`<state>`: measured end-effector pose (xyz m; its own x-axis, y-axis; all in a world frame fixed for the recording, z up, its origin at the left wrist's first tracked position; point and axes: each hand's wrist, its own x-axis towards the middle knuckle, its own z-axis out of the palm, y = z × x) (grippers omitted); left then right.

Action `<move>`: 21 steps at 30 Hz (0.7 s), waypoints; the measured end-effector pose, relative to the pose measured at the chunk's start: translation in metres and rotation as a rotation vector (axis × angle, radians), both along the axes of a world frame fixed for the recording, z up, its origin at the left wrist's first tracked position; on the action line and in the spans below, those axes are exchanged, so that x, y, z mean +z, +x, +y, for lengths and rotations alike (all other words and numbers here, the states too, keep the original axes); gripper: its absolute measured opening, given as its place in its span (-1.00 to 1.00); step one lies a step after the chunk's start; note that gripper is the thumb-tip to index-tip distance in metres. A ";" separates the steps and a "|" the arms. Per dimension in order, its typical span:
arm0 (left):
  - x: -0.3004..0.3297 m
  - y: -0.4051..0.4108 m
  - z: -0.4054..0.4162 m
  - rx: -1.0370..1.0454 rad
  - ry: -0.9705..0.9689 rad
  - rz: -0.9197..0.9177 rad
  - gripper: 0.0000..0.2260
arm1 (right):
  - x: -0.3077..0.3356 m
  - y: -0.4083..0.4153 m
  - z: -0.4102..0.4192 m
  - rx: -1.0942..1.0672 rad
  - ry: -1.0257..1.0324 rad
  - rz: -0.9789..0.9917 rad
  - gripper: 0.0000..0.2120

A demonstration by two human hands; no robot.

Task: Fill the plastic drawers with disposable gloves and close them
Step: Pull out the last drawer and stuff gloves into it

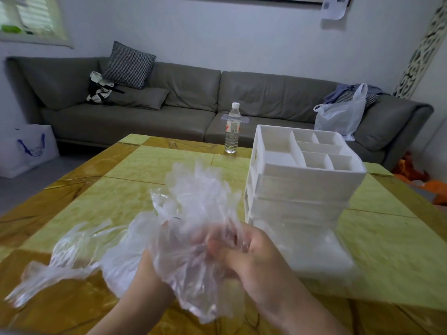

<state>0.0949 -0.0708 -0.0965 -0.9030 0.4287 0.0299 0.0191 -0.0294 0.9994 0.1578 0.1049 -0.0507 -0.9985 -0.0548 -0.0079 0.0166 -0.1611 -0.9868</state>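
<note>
A crumpled bunch of clear disposable gloves (193, 213) is held up in front of me over the table. My left hand (150, 274) grips the bunch from below and is mostly wrapped in the plastic. My right hand (251, 259) grips its right side with curled fingers. More loose gloves (65, 257) trail on the table to the left. The white plastic drawer unit (302, 180) stands to the right of my hands, with an open compartment tray on top. Its bottom drawer (314, 252) is pulled out toward me, just right of my right hand.
The yellow-green and amber table (135, 170) carries a water bottle (232, 129) at its far edge. Behind it runs a grey sofa (183, 112) with cushions, a tote bag and a white plastic bag (343, 114). A white shopping bag (26, 148) sits on the floor at left.
</note>
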 end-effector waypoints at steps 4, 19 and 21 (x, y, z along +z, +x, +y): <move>0.015 0.004 0.019 0.225 0.062 -0.076 -0.79 | -0.012 -0.012 0.008 -0.264 0.164 -0.056 -0.90; 0.033 0.008 0.016 0.350 0.117 -0.257 -0.83 | 0.011 -0.015 0.056 -0.430 -0.326 0.095 -0.84; 0.030 0.009 0.019 0.341 0.109 -0.278 -0.85 | 0.010 -0.012 0.047 -0.328 -0.326 0.083 -0.80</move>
<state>0.1043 -0.0521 -0.0660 -0.9722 0.1128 -0.2053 -0.2227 -0.1735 0.9593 0.1460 0.1524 -0.0410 -0.9599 0.2779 0.0383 -0.1642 -0.4460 -0.8799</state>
